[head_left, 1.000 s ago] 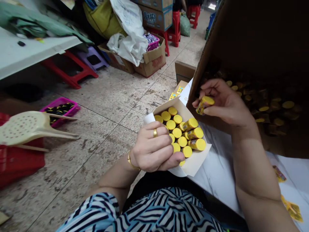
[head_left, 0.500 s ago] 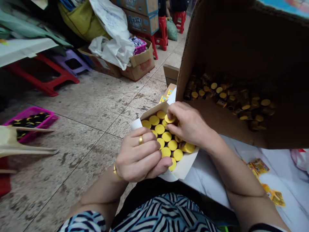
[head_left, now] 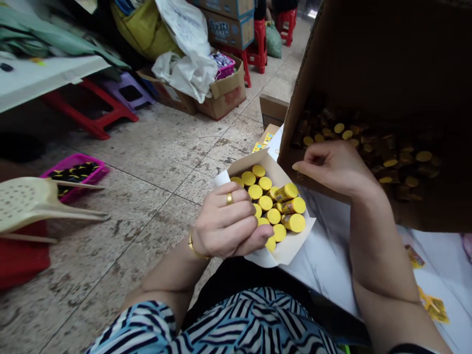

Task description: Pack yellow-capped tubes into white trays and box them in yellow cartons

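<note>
My left hand [head_left: 232,221], with a gold ring and bracelet, is closed on the near left side of a small white carton box [head_left: 291,248]. Small cylindrical containers with yellow caps [head_left: 273,216] fill much of it; most stand upright, while several along the right side lean over. My right hand [head_left: 334,167] is at the lower lip of a large cardboard carton [head_left: 313,191], apart from the small box. Its fingers are curled toward the thumb, and whatever they hold, if anything, is hidden. More yellow-capped containers [head_left: 391,162] lie loose inside the large carton.
Under the cartons is a white marbled table [head_left: 328,236], with yellow wrappers [head_left: 435,305] on its right. On the floor at left stand a pink basket [head_left: 101,172] and a pale plastic chair [head_left: 29,201]. Cardboard boxes [head_left: 228,96] and red stools [head_left: 260,46] are farther back.
My right hand has left the containers in the small box and moved right to the large carton's lip. My left hand keeps its hold. The view has shifted slightly.
</note>
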### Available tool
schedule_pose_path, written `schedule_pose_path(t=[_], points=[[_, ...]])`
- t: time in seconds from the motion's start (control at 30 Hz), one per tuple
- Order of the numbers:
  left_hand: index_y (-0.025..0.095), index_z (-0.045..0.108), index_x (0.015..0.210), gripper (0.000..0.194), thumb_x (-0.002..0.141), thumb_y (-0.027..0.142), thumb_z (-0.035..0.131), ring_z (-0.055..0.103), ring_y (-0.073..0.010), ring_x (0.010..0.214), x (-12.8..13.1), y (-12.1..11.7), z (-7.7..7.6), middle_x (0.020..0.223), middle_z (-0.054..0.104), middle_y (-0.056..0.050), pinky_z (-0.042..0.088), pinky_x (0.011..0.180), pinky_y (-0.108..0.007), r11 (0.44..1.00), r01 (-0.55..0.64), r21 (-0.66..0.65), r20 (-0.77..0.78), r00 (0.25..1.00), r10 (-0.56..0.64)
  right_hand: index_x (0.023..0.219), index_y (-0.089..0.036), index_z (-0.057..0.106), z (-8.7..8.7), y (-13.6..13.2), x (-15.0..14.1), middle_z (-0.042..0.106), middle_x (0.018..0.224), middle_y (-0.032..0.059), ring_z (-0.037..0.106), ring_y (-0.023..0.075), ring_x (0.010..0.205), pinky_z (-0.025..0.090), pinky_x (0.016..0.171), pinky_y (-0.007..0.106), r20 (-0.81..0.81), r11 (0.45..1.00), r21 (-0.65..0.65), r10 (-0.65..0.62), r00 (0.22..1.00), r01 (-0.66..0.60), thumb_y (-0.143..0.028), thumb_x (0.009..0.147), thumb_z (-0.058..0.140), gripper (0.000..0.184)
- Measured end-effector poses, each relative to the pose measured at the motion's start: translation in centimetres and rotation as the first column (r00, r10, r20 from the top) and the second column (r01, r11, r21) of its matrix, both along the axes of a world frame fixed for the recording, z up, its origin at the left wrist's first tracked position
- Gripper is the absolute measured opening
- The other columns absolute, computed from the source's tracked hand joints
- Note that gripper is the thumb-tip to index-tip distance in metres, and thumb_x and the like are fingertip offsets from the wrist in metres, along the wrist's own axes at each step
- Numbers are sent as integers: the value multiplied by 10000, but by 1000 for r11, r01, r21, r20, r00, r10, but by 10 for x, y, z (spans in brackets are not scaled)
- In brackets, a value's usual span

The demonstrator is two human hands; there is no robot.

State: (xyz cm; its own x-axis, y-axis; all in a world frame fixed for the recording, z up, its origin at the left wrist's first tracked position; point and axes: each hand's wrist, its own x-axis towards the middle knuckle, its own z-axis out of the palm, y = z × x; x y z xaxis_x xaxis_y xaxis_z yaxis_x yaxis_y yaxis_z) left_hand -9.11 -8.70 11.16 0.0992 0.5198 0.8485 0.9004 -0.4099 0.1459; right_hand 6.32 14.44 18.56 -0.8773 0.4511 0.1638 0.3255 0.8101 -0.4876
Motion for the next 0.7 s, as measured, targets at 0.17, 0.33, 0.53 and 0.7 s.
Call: schedule_pose_path(t=[0.17, 0.33, 0.53, 0.7], points=[[198, 455, 598, 332, 776, 234, 733, 484, -133, 561, -2, 1, 3, 575, 527, 14, 399, 553, -333, 996, 83, 35, -38, 996, -82, 829, -189, 733, -22, 41, -3, 727, 822, 66, 630, 214, 763, 413, 676, 316, 173, 935, 234, -312, 934, 268, -492, 916, 622, 334], [199, 460, 611, 317, 787, 234, 721, 470, -131, 556, 1, 3, 6, 574, 531, 10, 384, 547, -334, 995, 91, 34, -33, 995, -90, 1012, -236, 777, -35, 39, -9, 769, 969, 39, 677, 227, 876, 460, 715, 302, 408, 995, 92, -11, 913, -29, -497, 835, 706, 323], [204, 472, 582, 336, 823, 275, 695, 470, -128, 549, 3, -3, 1, 561, 527, 15, 389, 555, -336, 999, 50, 11, -46, 998, -49, 1065, -157, 761, -39, 24, -19, 765, 1045, 141, 695, 287, 953, 481, 756, 334, 531, 957, 286, -123, 838, -41, -198, 806, 644, 288], [201, 445, 545, 392, 831, 295, 696, 469, -125, 526, 6, -8, 2, 526, 506, 22, 376, 554, -332, 999, 36, 17, -70, 997, -35, 1160, -130, 706, -40, 38, -9, 740, 1049, 207, 688, 336, 932, 490, 765, 380, 577, 942, 323, -275, 769, 95, -225, 774, 722, 398]])
